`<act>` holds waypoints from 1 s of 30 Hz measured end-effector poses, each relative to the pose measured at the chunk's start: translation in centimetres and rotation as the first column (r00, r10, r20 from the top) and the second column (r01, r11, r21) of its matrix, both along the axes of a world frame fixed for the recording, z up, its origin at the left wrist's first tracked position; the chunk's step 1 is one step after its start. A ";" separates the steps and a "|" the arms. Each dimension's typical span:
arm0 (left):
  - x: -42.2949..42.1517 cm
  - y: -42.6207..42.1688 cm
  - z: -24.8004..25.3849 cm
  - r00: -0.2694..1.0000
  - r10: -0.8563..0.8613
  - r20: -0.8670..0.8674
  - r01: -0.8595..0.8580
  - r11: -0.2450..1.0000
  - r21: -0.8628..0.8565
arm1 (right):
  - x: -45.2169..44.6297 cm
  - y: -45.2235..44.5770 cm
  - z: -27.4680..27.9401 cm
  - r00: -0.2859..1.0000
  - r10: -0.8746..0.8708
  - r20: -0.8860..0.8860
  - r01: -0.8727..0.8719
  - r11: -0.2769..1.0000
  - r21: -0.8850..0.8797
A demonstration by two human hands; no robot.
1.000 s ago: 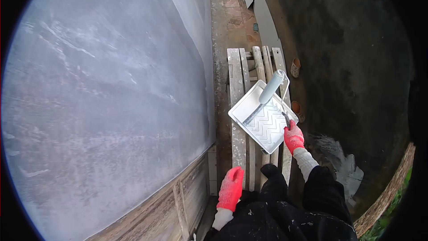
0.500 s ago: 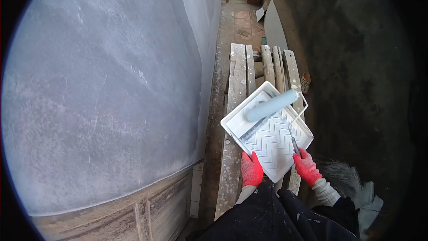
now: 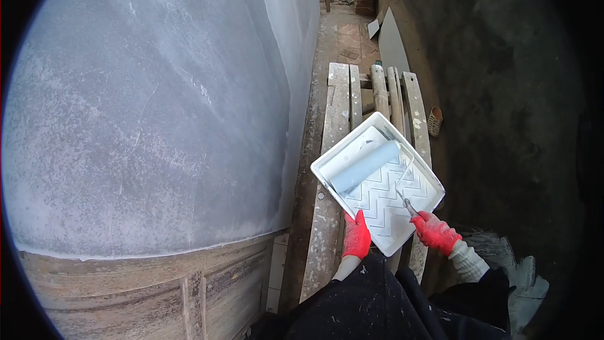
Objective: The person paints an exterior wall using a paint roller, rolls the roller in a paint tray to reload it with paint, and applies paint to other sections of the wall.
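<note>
A white paint tray [image 3: 391, 230] with a zigzag-ridged floor is held tilted above the plank bench. My left hand [image 3: 357, 237], in a red-coated glove, grips the tray's near left edge, thumb on the rim. Inside the tray lies a paint roller [image 3: 366, 167], its pale blue-grey sleeve angled across the deeper far-left end. Its wire frame runs back to a grey handle, which my right hand [image 3: 435, 232], gloved alike, has its fingers wrapped around.
Below the tray stands a paint-spattered plank bench [image 3: 325, 226]. On the left rises a grey-blue painted wall [image 3: 151, 107] above a worn wooden panel [image 3: 126, 289]. A woven shoe [image 3: 435, 121] and a leaning board [image 3: 392, 43] are at the right; a paint-smeared sheet [image 3: 525, 289] lies at lower right.
The roller has moved down and left, from across the tray's far rim to lower inside the tray. My right hand shifted slightly with its handle; my left hand keeps its grip on the tray.
</note>
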State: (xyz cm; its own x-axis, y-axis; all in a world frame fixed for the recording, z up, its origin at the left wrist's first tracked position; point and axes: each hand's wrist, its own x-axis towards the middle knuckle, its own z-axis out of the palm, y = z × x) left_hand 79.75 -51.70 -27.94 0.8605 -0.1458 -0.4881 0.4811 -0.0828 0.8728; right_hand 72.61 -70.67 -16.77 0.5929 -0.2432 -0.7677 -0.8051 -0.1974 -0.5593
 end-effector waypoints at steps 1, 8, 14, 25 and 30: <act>0.1 0.0 -0.3 1.000 -0.014 -0.004 0.014 1.000 0.011 | 1.3 0.4 0.1 1.000 0.024 -0.013 -0.024 1.000 -0.009; 0.0 -0.1 -1.1 1.000 -0.005 0.005 0.004 0.998 0.060 | 4.0 0.8 -0.5 0.998 0.053 0.027 -0.055 0.997 0.050; 0.4 -0.4 -0.3 0.999 0.033 -0.034 -0.031 0.999 0.040 | 1.7 0.0 2.6 0.998 0.036 -0.043 -0.034 0.999 0.039; 0.1 -1.0 0.1 0.999 0.036 0.018 -0.039 0.983 0.182 | 2.4 2.3 -4.1 0.995 -0.028 0.091 0.039 0.991 -0.128; 0.2 -1.1 1.3 0.991 -0.027 0.128 -0.006 0.968 0.252 | 2.1 0.9 -3.2 0.982 0.063 0.180 0.018 0.907 -0.421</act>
